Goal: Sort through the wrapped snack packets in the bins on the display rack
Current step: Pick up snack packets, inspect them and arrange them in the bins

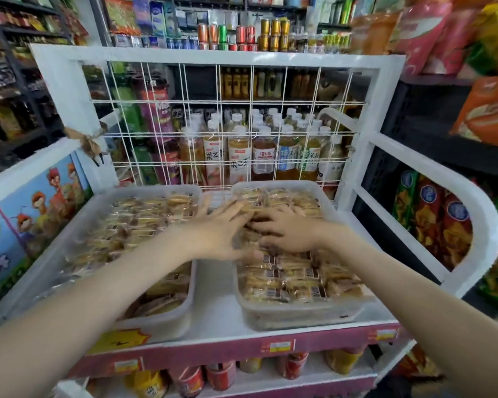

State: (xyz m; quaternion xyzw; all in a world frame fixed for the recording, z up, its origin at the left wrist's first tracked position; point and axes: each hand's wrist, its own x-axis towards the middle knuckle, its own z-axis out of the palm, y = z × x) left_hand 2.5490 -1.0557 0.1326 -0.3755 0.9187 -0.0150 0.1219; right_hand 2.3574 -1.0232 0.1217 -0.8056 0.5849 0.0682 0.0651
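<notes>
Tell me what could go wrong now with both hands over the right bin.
The right bin is heaped to its rim, so the left hand and right hand may push packets over the side. The bin stands near the shelf front; a strong pull might slide it off.

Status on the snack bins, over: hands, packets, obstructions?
Hands: left hand and right hand open, on clear-wrapped golden snack packets in right translucent plastic bin. Neighbouring left translucent plastic bin also full. Nothing blocking.
</notes>
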